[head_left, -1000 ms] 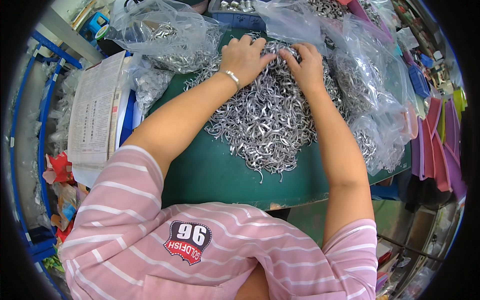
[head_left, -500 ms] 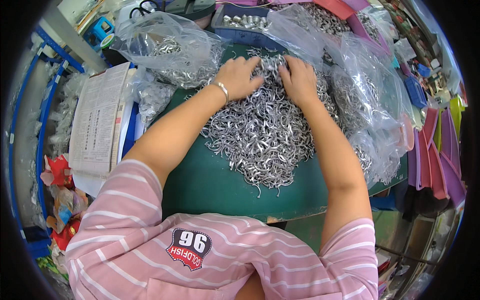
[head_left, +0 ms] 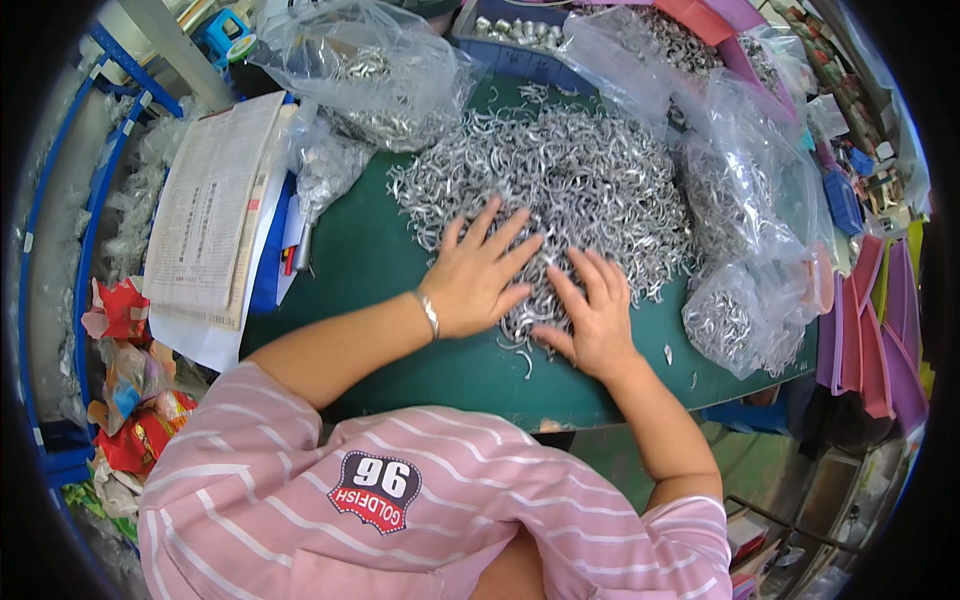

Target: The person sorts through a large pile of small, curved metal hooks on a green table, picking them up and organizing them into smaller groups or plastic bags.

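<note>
A big heap of small curved silver metal clips (head_left: 560,190) lies on the green table top (head_left: 370,260). My left hand (head_left: 478,272) rests flat on the near edge of the heap with fingers spread, a thin bracelet on its wrist. Beside it my right hand (head_left: 592,315) also lies palm down on the near edge, fingers apart. Neither hand grips anything. A few loose clips sit on the green surface just below my hands.
Clear plastic bags of clips stand at the back left (head_left: 370,70) and along the right (head_left: 745,250). A blue bin (head_left: 520,50) with metal parts is behind the heap. Printed papers (head_left: 205,215) lie left. Pink trays (head_left: 870,320) stack at the right edge.
Both hands have slid from the far side of the heap toward me to its near edge, dragging over the clips.
</note>
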A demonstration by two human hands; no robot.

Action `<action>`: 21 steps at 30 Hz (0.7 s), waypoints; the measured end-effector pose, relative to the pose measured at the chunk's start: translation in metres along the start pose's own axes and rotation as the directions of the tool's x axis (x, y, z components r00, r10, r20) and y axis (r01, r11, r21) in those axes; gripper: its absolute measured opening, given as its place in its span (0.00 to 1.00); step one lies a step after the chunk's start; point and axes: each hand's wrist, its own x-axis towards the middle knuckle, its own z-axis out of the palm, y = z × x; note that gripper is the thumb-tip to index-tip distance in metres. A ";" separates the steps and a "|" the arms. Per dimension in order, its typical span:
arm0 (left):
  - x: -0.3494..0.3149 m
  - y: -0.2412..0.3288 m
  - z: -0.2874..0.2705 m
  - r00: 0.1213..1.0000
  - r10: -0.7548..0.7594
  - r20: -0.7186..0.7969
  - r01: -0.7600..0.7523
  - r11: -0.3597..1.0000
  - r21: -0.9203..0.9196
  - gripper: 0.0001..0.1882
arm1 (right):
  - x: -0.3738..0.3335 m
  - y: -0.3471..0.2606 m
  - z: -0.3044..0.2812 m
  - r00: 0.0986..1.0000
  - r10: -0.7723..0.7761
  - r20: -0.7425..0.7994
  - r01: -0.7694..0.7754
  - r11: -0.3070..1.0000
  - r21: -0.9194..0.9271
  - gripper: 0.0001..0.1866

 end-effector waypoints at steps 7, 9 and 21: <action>0.041 -0.031 0.008 0.992 -0.026 -0.123 0.032 0.998 0.046 0.26 | 0.026 0.011 0.024 0.988 0.071 -0.134 -0.071 0.997 0.011 0.39; 0.039 -0.031 0.012 0.987 -0.024 -0.160 0.035 0.997 0.066 0.24 | 0.027 0.007 0.026 0.983 0.114 -0.145 -0.113 0.994 0.013 0.36; -0.073 0.025 -0.018 0.997 0.047 -0.054 -0.051 0.995 -0.083 0.19 | -0.043 -0.042 -0.016 0.989 0.138 -0.060 -0.142 0.988 -0.056 0.24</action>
